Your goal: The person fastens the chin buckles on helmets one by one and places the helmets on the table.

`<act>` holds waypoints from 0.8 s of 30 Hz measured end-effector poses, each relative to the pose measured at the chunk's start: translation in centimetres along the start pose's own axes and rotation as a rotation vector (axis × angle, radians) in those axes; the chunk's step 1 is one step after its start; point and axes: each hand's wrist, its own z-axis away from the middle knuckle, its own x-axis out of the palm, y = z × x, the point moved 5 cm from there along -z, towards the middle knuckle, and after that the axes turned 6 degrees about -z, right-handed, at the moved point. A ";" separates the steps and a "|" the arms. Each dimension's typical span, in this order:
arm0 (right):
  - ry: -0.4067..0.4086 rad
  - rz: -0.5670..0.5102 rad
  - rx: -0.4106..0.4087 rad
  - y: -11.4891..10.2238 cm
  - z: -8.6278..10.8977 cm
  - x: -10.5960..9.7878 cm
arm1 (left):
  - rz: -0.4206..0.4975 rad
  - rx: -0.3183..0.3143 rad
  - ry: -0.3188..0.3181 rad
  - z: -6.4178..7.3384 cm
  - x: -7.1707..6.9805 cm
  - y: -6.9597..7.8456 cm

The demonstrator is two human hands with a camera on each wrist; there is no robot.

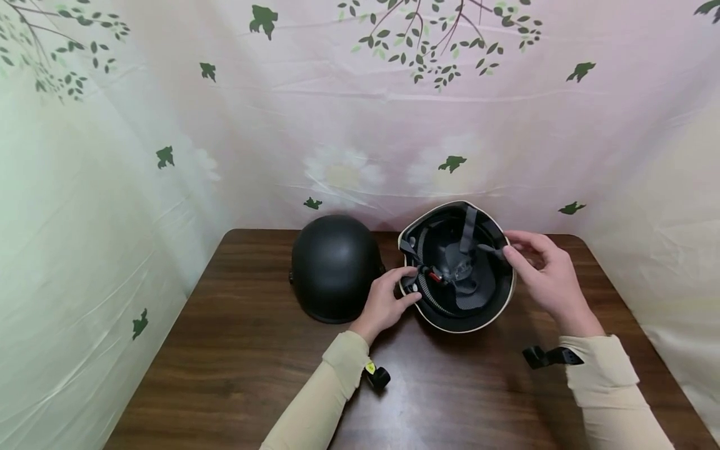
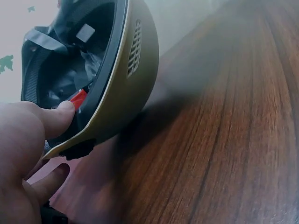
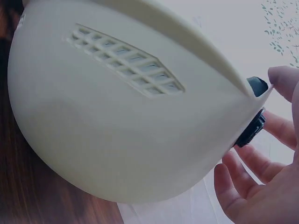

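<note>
An upturned helmet (image 1: 480, 319), light-coloured outside with a black padded inside, has its opening toward me at the back of the table. Grey straps (image 1: 468, 230) and a red buckle piece (image 1: 434, 275) show within it. My left hand (image 1: 385, 300) pinches the helmet's left rim; in the left wrist view the thumb (image 2: 60, 117) lies inside, near the red piece. At the right rim, my right hand (image 1: 545, 275) grips with thumb and fingers. The right wrist view shows the pale shell with a vent grille (image 3: 126, 60) and fingers (image 3: 257, 163) beneath the edge.
A black helmet (image 1: 337, 265) sits dome up on the table, just left of my left hand. The brown wooden table (image 1: 242, 350) meets a hanging cloth (image 1: 360, 125) printed with leaves and branches, which also runs along both sides.
</note>
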 end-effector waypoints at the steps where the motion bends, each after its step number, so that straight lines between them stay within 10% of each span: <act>1: 0.003 -0.008 -0.004 -0.1 -0.1 0.1 | 0.001 0.001 -0.006 -0.1 0.0 0.0; 16: -0.024 -0.012 -0.054 0.1 0.4 2.2 | -0.115 -0.092 -0.116 -0.3 -0.1 1.3; 24: -0.016 0.003 -0.067 0.3 0.3 2.5 | -0.152 -0.045 -0.091 -0.7 1.0 1.2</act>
